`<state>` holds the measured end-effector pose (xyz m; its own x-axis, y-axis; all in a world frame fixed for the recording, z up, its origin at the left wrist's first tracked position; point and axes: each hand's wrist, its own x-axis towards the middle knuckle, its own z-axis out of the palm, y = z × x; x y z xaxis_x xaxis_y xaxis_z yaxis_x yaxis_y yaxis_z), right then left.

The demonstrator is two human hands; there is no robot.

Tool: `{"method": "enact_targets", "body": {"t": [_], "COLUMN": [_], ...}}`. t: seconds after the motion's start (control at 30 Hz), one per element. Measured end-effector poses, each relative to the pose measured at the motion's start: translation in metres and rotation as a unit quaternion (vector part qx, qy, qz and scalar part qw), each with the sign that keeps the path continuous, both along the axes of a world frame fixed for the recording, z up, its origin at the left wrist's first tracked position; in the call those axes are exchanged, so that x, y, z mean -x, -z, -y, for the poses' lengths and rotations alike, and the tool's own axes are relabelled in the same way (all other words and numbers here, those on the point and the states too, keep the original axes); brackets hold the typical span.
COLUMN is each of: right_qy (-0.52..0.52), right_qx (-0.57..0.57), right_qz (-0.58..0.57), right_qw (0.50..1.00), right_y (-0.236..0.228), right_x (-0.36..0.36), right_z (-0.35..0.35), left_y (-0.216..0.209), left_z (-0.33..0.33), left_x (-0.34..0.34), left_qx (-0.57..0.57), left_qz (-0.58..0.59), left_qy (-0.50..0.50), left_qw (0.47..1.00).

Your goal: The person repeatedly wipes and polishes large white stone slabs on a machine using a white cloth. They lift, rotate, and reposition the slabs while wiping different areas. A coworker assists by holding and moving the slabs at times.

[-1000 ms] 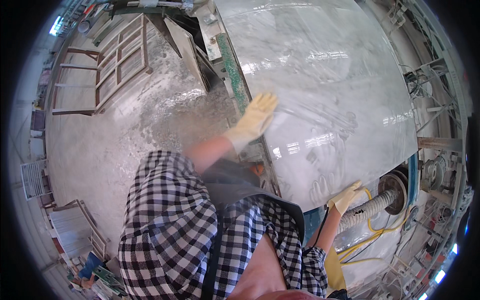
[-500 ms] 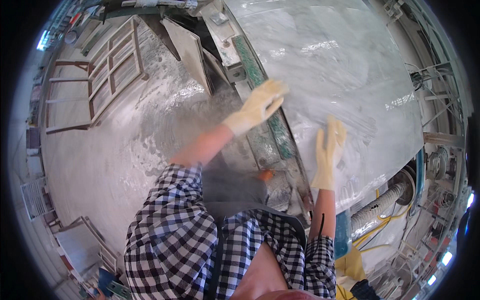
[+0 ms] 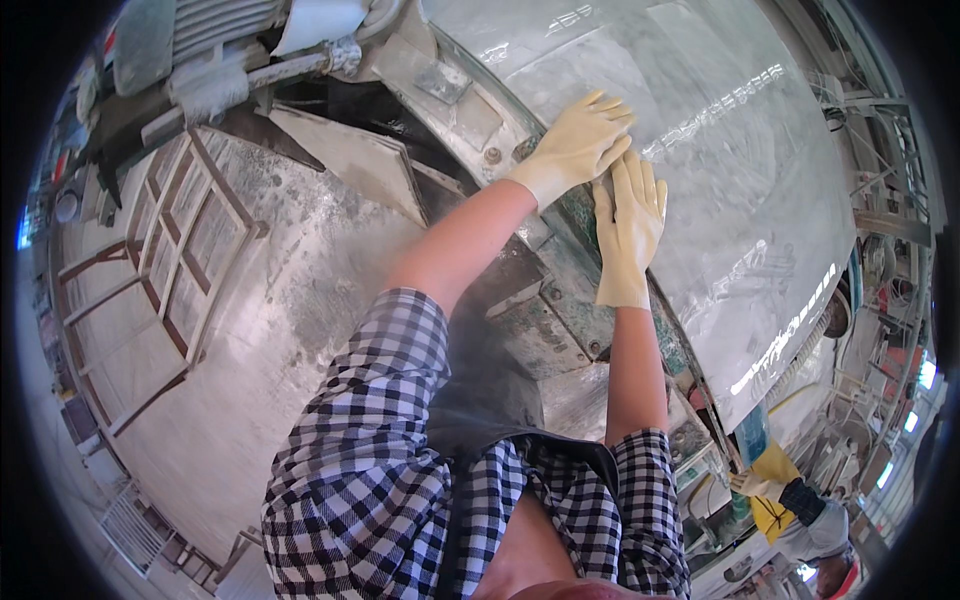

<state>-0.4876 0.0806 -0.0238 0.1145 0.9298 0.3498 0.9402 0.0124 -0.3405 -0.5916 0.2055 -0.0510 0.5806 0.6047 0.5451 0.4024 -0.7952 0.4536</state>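
A large, wet, pale grey slab (image 3: 720, 210) with a shiny, streaked surface fills the upper right. Both my hands wear cream rubber gloves and lie close together at its left edge. My left hand (image 3: 578, 148) reaches over the edge, fingers stretched and slightly bent on the slab, holding nothing. Just nearer and to the right, my right hand (image 3: 632, 228) is laid flat with fingers extended and thumb apart, also holding nothing. Under and beside the hands runs a worn green strip (image 3: 578, 212) along a metal machine frame (image 3: 545, 335).
Tilted boards (image 3: 350, 150) lean left of the frame. A wooden rack (image 3: 190, 240) stands on the wet floor (image 3: 300, 260) farther left. Dusty machinery (image 3: 215, 80) is at the upper left. At lower right, a person with a yellow apron (image 3: 775, 490) has a gloved hand (image 3: 755, 487) near the slab's corner.
My left hand has moved farther out and right; my right hand has shifted left and away, beside it. The view has turned, and the other person's gloved hand now shows at lower right.
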Motion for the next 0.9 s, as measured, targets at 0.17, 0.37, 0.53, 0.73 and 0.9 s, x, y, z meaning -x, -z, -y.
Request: {"method": "enact_targets", "body": {"t": [0.17, 0.37, 0.53, 0.73, 0.9], "right_qy": [0.03, 0.022, 0.015, 0.025, 0.03], "right_qx": [0.028, 0.025, 0.02, 0.012, -0.031], "right_qz": [0.004, 0.018, 0.007, -0.022, -0.068], "right_qw": [0.999, 0.999, 1.0, 0.999, 0.997], "right_y": [0.003, 0.007, 0.001, 0.003, 0.007], "right_x": [0.0, 0.0, -0.001, -0.008, -0.006], "right_z": [0.0, -0.006, -0.003, -0.003, -0.002], "left_y": [0.009, 0.008, -0.003, -0.008, -0.012], "left_z": [-0.011, -0.012, -0.015, 0.045, 0.108], "left_x": [-0.014, -0.02, -0.017, 0.031, 0.118], "left_qx": [0.096, 0.02, 0.009, 0.094, 0.18], "left_qz": [0.013, -0.024, -0.018, -0.053, -0.023], "left_qy": [-0.043, -0.063, -0.031, 0.134, 0.141], "left_qw": [0.994, 0.997, 0.999, 0.985, 0.973]}}
